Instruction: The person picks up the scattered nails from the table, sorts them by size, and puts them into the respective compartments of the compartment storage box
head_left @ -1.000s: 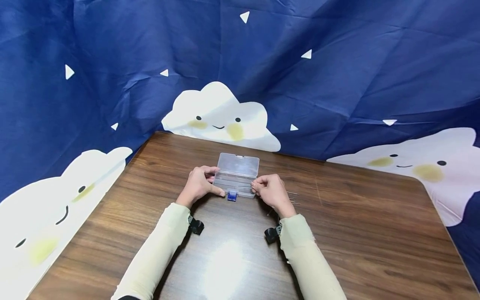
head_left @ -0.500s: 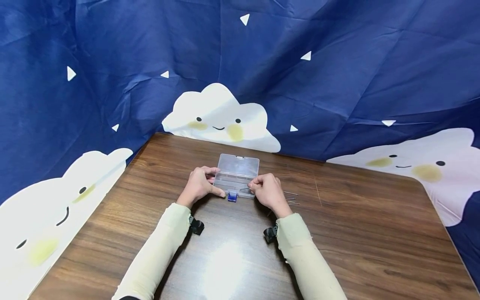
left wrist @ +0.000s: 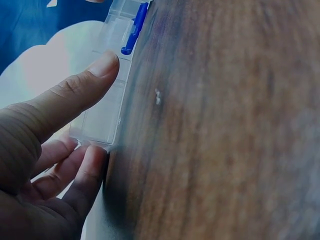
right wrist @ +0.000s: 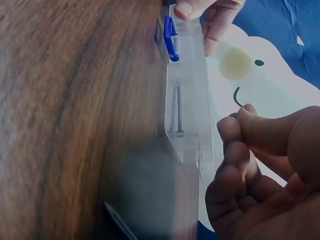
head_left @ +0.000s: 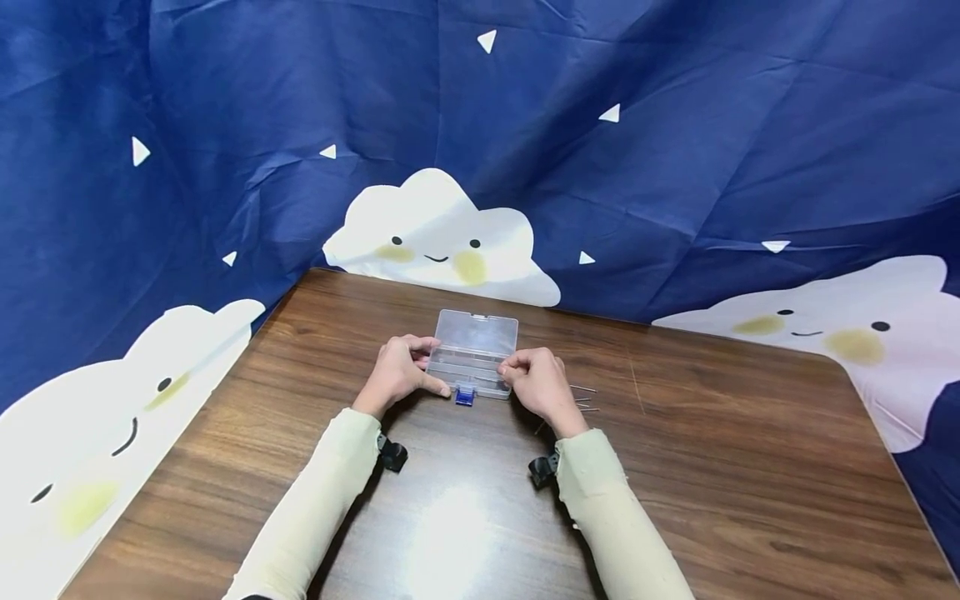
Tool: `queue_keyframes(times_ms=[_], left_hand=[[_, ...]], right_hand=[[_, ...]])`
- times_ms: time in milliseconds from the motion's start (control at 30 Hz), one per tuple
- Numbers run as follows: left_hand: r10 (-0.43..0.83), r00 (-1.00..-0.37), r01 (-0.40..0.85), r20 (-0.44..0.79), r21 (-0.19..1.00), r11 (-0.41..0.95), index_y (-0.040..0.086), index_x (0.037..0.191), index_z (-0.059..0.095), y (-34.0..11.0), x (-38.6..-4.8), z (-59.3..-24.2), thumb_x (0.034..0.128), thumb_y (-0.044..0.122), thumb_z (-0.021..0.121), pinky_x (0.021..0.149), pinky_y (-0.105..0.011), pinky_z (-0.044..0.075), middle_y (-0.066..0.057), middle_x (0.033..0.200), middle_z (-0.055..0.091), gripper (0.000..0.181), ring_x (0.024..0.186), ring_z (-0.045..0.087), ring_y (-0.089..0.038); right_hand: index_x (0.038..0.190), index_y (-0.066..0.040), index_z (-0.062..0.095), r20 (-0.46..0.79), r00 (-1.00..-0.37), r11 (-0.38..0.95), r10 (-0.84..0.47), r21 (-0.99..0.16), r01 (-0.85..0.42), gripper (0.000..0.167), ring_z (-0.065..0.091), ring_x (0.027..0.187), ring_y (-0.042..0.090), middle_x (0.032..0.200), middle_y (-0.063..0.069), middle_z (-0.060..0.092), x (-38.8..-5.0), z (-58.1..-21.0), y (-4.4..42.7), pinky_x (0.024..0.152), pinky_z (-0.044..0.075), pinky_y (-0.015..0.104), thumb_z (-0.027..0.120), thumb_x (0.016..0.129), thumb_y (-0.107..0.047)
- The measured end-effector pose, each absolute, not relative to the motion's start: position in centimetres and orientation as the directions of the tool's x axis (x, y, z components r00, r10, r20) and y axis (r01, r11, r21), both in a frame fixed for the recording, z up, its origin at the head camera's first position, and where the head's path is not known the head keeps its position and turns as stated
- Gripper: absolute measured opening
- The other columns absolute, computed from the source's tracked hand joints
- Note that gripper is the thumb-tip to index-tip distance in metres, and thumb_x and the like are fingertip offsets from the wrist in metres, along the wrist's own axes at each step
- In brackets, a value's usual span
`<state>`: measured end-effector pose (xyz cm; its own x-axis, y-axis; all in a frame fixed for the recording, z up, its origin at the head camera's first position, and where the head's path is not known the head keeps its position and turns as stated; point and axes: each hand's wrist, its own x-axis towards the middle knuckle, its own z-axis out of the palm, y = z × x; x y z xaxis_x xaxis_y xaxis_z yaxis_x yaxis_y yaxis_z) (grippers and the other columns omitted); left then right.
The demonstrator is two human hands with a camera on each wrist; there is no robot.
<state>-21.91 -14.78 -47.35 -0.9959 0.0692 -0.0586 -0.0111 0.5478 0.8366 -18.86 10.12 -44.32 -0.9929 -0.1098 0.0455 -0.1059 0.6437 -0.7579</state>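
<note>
A clear plastic compartment box (head_left: 472,354) with a blue latch (head_left: 464,397) stands on the table, its lid raised at the back. My left hand (head_left: 395,375) grips its left end; in the left wrist view the thumb lies over the front side, the other fingers at the end wall. Over the box's right end is my right hand (head_left: 538,383), fingers curled and thumb against the index finger. Nothing shows between them in the right wrist view. Through the box wall there, a thin metal nail (right wrist: 179,110) is visible inside.
Several thin metal nails (head_left: 588,408) lie on the wooden table (head_left: 712,467), right of the box and partly behind the right wrist. A blue cloth (head_left: 675,125) with white clouds hangs behind the table's far edge.
My right hand moved left over the box with a nail showing at its fingertips half a second ago. That nail no longer shows in the fingers. The left hand stays on the box.
</note>
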Motion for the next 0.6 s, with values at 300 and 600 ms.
queue_keyframes(times_ms=[300, 600], left_hand=[[0.063, -0.995, -0.031, -0.077, 0.840, 0.542, 0.011, 0.120, 0.074, -14.8, -21.8, -47.1, 0.0412, 0.015, 0.104, 0.084, -0.032, 0.053, -0.005, 0.118, 0.065, 0.084, 0.095, 0.063, -0.018], [0.047, -0.995, -0.054, -0.092, 0.850, 0.524, 0.015, 0.116, 0.075, -14.7, -21.8, -47.2, 0.0369, 0.012, 0.104, 0.082, -0.034, 0.053, -0.005, 0.113, 0.067, 0.085, 0.093, 0.063, -0.019]], right_hand=[[0.085, -0.011, 0.079, 0.068, -0.995, 0.639, -0.079, -0.763, -0.103, 0.011, 0.058, 0.073, 0.017, 0.077, -0.005, 0.070, -19.0, -44.6, 11.2, 0.080, 0.044, 0.037, 0.073, 0.093, -0.017], [0.089, -0.009, 0.079, 0.036, -0.995, 0.643, -0.090, -0.761, -0.085, 0.011, 0.054, 0.067, 0.016, 0.074, 0.000, 0.070, -18.4, -44.4, 13.2, 0.070, 0.043, 0.034, 0.072, 0.094, -0.016]])
